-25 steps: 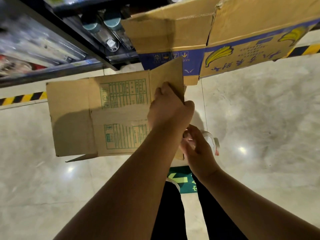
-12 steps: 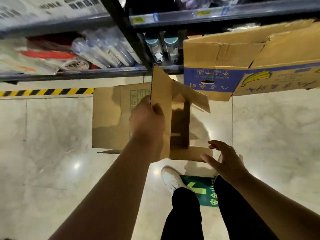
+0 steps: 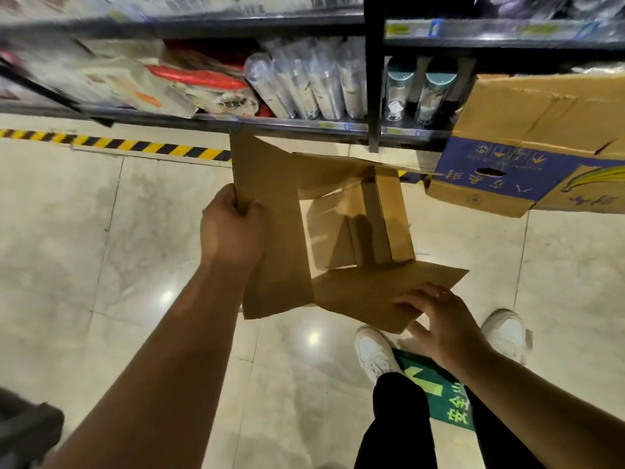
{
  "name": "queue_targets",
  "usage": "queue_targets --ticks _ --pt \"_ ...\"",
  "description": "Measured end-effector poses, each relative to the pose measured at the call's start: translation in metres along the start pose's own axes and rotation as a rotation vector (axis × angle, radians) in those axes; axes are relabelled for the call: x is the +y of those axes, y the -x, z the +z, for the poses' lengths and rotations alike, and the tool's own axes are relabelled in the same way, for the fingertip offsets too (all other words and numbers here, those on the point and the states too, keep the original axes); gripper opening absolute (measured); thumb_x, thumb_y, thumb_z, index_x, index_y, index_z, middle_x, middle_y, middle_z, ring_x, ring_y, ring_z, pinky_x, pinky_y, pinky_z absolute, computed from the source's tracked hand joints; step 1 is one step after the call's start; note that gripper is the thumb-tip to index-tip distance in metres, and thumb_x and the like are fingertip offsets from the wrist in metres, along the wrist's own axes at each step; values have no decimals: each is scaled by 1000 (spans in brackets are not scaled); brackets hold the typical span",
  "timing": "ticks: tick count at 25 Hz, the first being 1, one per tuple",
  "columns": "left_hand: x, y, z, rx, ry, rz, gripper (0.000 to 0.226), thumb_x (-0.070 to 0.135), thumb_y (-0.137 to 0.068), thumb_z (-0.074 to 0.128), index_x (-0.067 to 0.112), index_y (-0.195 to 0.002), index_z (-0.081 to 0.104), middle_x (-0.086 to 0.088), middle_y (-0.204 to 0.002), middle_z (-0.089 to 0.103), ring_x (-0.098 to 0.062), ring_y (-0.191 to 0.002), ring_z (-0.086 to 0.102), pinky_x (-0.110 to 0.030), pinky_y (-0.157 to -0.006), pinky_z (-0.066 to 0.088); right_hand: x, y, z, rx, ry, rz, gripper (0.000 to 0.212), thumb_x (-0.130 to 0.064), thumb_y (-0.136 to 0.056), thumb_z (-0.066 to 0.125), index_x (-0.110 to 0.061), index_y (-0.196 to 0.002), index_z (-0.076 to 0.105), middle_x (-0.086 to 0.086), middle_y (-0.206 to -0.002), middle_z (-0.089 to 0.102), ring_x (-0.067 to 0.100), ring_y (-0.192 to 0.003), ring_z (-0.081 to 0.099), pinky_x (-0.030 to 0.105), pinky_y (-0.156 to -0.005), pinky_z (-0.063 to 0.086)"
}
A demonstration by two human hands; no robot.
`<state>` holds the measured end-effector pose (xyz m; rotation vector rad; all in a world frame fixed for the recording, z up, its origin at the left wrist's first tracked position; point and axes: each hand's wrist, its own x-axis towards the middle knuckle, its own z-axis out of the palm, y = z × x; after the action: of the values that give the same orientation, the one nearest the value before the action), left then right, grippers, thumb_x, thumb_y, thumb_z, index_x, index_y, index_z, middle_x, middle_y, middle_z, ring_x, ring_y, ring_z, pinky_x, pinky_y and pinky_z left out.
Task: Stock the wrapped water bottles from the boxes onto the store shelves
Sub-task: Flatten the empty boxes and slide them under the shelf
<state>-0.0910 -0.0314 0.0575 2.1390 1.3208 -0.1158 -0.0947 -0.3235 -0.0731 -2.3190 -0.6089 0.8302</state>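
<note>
An empty brown cardboard box (image 3: 382,214) hangs open in front of me, its flaps spread and the floor visible through it. My left hand (image 3: 231,228) grips the edge of its left flap. My right hand (image 3: 439,319) has its fingers on top of the near flap (image 3: 378,292) and its thumb below it. Several wrapped clear water bottles (image 3: 311,82) lie side by side on the lowest shelf (image 3: 270,125). Two upright bottles with teal caps (image 3: 416,93) stand right of the black shelf post.
A larger banana-print cardboard box (image 3: 527,154) sits at the right, against the shelf. Packaged goods (image 3: 142,86) fill the shelf's left part. Yellow-black hazard tape (image 3: 111,145) runs along the floor. My white shoes (image 3: 375,353) stand on a green floor sticker (image 3: 439,397). A dark object (image 3: 23,431) sits at bottom left.
The flattened box has been swung round and opened up, so its inside now faces me. My right hand left the tape strip and reached up to the near flap.
</note>
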Motion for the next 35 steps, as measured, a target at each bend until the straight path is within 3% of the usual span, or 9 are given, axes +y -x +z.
queue_targets --ticks 3,6,15,19,21,23,25,29,35 --pt "-16 2 -15 -105 54 -34 31 21 -102 54 21 -132 55 10 -109 58 -19 -93 59 -30 -82 45 -31 -17 6 125 -171 32 15 -17 -77 82 -19 -91 77 -7 -95 70 18 -90 67 28 -83 50" --pt "-25 5 -33 -166 119 -96 26 14 -96 57 19 -121 61 3 -102 67 -25 -92 67 -39 -83 55 -59 -8 -1 188 -126 -120 15 -19 -74 84 -20 -87 79 -6 -90 72 20 -86 68 43 -82 56" --pt "-3 26 33 -214 138 101 42 10 -96 54 22 -136 55 11 -93 66 -18 -91 66 -22 -76 52 -51 28 -34 276 207 -264 8 -26 -77 73 -25 -82 78 -6 -78 63 21 -74 62 34 -72 47" --pt "-15 58 112 -406 -24 51 56 21 -101 51 24 -153 30 2 -107 58 -28 -102 61 -28 -80 42 -28 23 -17 120 387 -91 22 -26 -58 94 -26 -71 76 -3 -76 69 23 -74 67 34 -71 53" --pt "-34 72 136 -428 -6 -91 60 29 -102 49 26 -156 20 -3 -116 56 -30 -101 57 -35 -80 43 -21 20 -14 -4 454 -12 21 -33 -69 88 -27 -85 77 -3 -92 73 21 -89 67 35 -82 54" --pt "-56 81 155 -397 7 -167 60 25 -104 46 28 -157 18 -7 -127 57 -30 -102 58 -37 -80 48 -7 22 -14 -233 345 123 26 -46 -89 67 -28 -108 71 -6 -113 66 16 -107 59 33 -94 46" --pt "-71 95 168 -428 -7 -170 61 24 -104 48 31 -156 16 -5 -125 59 -23 -90 58 -33 -72 51 9 23 -24 -397 39 312 40 -60 -87 61 -26 -108 67 -8 -109 63 9 -100 57 28 -90 47" --pt "-74 119 184 -465 -42 -155 74 10 -101 50 32 -156 3 -8 -112 58 -28 -86 59 -42 -69 52 81 -1 -55 -139 -27 514 40 -54 -87 64 -23 -111 64 -4 -101 58 8 -87 56 21 -67 41" --pt "-56 135 208 -291 21 -183 79 2 -99 47 32 -156 1 -10 -107 57 -31 -79 56 -42 -67 47 188 -21 -64 16 126 805 92 -46 -77 77 -29 -146 19 11 -146 25 41 -137 28 57 -109 34"
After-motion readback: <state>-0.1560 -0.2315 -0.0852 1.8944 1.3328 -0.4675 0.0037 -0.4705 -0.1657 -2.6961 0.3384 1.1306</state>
